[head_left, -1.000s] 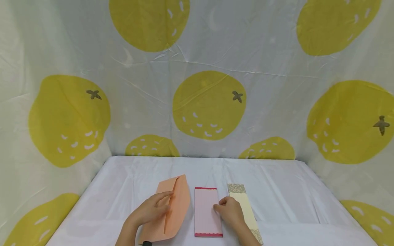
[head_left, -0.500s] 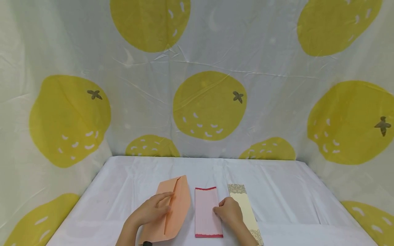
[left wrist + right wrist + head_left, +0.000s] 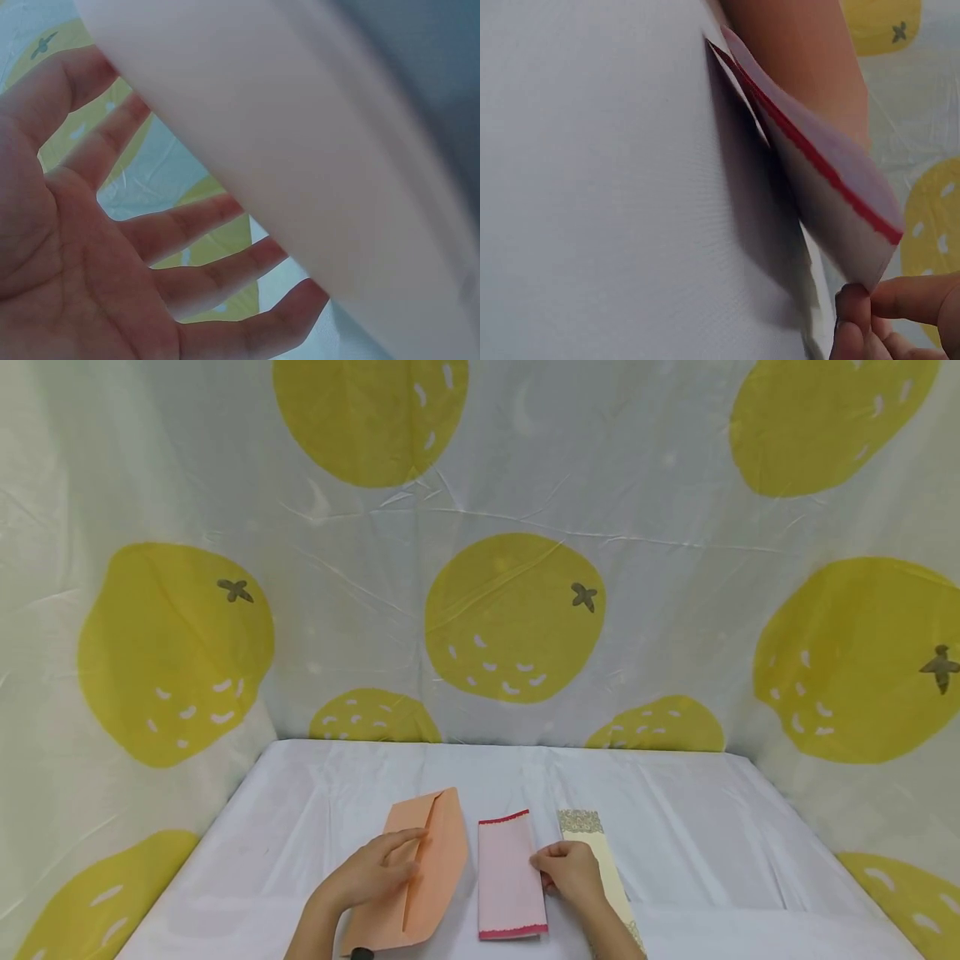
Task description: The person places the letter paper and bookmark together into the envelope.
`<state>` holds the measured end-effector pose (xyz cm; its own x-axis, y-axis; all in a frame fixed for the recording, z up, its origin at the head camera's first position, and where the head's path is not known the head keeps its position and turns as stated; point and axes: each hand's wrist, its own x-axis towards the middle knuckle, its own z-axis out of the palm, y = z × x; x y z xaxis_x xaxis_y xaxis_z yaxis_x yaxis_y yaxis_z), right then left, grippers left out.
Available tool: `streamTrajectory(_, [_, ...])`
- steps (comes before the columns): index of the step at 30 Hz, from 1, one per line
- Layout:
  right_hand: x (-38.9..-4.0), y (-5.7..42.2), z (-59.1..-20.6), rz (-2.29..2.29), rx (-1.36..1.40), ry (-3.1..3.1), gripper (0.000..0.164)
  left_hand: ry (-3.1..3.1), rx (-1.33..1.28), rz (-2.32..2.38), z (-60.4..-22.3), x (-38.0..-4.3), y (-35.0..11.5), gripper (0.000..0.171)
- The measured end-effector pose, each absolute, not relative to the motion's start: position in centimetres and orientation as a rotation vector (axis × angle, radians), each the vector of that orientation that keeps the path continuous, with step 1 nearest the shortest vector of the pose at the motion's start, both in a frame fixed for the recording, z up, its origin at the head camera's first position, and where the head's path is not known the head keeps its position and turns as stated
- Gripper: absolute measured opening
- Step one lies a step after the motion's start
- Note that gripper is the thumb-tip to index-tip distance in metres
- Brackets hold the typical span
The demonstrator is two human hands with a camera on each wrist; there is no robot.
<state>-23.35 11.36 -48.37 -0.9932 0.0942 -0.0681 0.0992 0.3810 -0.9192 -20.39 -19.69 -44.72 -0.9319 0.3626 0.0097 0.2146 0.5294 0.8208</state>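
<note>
Nearest me, at about 8 o'clock from the pink card (image 3: 506, 885), a small black thing (image 3: 362, 954) shows at the bottom of my view, too cut off to name. My left hand (image 3: 375, 872) is at 9 o'clock, fingers spread and loosely bent, tips touching the orange envelope (image 3: 435, 893) without gripping it; that envelope slants, its pointed flap towards the card. The pink card lies straight ahead of me on the white-covered counter (image 3: 697, 852), a red band across its 12 o'clock end and another at 6. My right hand (image 3: 573, 868) pinches its 3 o'clock edge between thumb and fingertips, and from the right wrist I see that side curved up off the cloth; I can't tell whether I hold one layer or two. For a clean lift, I'd say a light pinch is enough, raising the side evenly so that the bend stays gentle and no crease forms; a tight squeeze could dent such thin stock. Just past my right hand at 3 o'clock, partly covered by it, lies the cream strip (image 3: 600, 847) with patterned ends, which my knuckles had best not nudge. Farthest off, at 12, hangs the fruit-print cloth (image 3: 675, 627).
</note>
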Motion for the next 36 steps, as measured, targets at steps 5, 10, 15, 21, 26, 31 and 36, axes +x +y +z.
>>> streamTrajectory(5, [-23.4,11.6,-48.2,-1.850,0.195,2.531,0.013,2.606,0.502,1.360,-44.7,-20.4,-19.7,0.049])
streamTrajectory(10, [-23.5,11.8,-47.8,-1.970,0.222,2.432,0.015,2.607,0.512,1.365,-44.7,-20.4,-19.6,0.049])
streamTrajectory(15, [-23.5,11.9,-47.7,-2.067,0.226,2.373,0.016,2.601,0.515,1.369,-44.6,-20.3,-19.6,0.050])
streamTrajectory(21, [-23.4,12.1,-47.1,-2.139,0.200,2.337,0.019,2.585,0.522,1.374,-44.6,-20.3,-19.6,0.050])
streamTrajectory(26, [-23.3,12.2,-46.6,-2.184,0.196,2.298,0.019,2.597,0.515,1.365,-44.6,-20.2,-19.7,0.050])
streamTrajectory(31, [-23.0,11.7,-45.8,-2.243,0.205,2.226,0.021,2.611,0.519,1.359,-44.7,-20.2,-19.6,0.049])
streamTrajectory(36, [-22.7,10.7,-45.1,-2.266,0.193,2.198,0.021,2.620,0.517,1.350,-44.7,-20.3,-19.5,0.050])
